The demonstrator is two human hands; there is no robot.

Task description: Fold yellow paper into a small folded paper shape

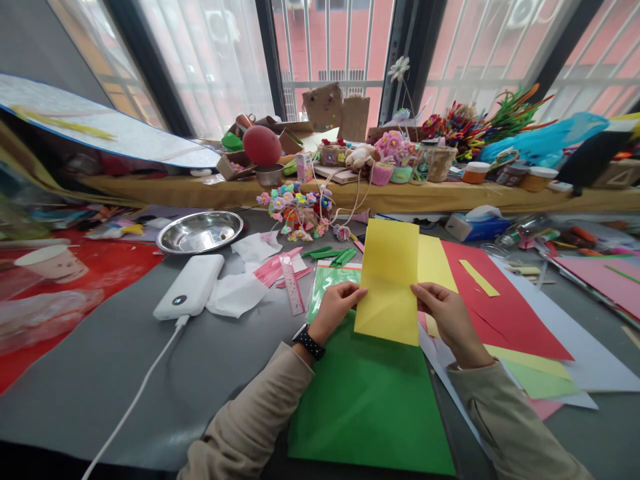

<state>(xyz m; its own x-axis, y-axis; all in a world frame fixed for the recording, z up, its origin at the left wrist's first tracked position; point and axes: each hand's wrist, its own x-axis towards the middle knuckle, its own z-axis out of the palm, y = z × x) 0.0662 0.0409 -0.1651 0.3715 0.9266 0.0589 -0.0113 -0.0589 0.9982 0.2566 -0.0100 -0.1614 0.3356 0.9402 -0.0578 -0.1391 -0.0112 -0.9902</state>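
Observation:
Between my two hands a sheet of yellow paper (389, 280) is held up, with a crease running across its middle. My left hand (340, 303) pinches its left edge, and a dark dotted watch band circles that wrist. On the opposite edge, my right hand (440, 310) grips the paper between thumb and fingers. Below the raised sheet lies a large green sheet (370, 407) on the grey table. To the right, a red sheet (500, 300) carries a narrow yellow strip (479, 278), with more yellow, white and pale green paper beneath it.
Left of my hands are a pink ruler (292, 287), crumpled white tissue (237, 295), a white power bank (190, 287) with a cable, and a steel plate (200, 232). Green paper scraps (343, 257) lie ahead. Crafted flowers (297, 207) stand before a cluttered ledge (200, 192).

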